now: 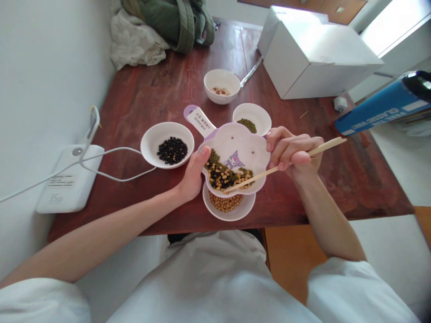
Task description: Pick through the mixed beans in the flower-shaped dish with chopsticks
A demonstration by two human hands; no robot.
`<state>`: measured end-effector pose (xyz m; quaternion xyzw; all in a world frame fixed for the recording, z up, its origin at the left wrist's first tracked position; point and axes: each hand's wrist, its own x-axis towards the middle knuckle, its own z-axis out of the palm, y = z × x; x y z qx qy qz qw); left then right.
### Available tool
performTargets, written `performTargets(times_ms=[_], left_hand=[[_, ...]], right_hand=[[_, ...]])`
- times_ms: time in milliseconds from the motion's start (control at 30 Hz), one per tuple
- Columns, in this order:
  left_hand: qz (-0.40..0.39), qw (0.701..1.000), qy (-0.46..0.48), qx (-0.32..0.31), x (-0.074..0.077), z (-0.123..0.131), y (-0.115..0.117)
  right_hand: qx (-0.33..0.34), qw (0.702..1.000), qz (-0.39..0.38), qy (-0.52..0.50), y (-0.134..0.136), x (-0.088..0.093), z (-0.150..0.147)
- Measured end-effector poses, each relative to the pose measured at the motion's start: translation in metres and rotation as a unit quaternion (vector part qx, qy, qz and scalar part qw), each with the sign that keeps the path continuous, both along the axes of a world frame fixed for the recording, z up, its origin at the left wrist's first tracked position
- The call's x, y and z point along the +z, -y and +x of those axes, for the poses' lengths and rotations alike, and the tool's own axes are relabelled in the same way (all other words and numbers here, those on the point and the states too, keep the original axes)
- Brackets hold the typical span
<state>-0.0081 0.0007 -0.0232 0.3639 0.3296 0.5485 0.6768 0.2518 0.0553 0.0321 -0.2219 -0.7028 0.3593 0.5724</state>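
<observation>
My left hand [193, 175] grips the left rim of a scalloped white-and-purple bowl [242, 139] with a labelled handle, thumb over the edge. Mixed green, black and yellow beans [224, 172] lie piled in its near part. Closed around a pair of wooden chopsticks [328, 146], my right hand [292, 150] is at the bowl's right rim, and the tips reach into the beans. Partly under the scalloped bowl is a white bowl of yellow soybeans [225, 202]. Black beans [172, 150] fill part of a white bowl [150, 141] to the left; green mung beans [247, 125] sit in another behind.
A farther white bowl [220, 96] holds nuts or seeds. Behind are a white box [292, 63] and a green bag [168, 22]. A blue bottle [380, 105] is at right. A white power bank [72, 179] with cables leans by the left wall.
</observation>
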Motion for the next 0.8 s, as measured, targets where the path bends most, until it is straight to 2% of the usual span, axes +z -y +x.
performTargets(times_ms=[400, 500, 633, 800], left_hand=[[-0.004, 1.0, 0.006, 0.011, 0.004, 0.001, 0.002], [-0.004, 1.0, 0.014, 0.001, 0.004, 0.001, 0.001], [-0.01, 0.999, 0.031, 0.004, 0.007, 0.002, 0.002], [-0.035, 0.998, 0.05, 0.007, 0.013, 0.004, 0.003]], right_hand=[[-0.006, 0.997, -0.012, -0.078, -0.002, 0.0, -0.007], [-0.045, 0.992, -0.038, -0.109, -0.006, -0.005, -0.007], [-0.057, 0.984, -0.075, -0.152, -0.014, -0.013, -0.007], [-0.067, 0.991, -0.044, -0.109, -0.015, -0.027, -0.008]])
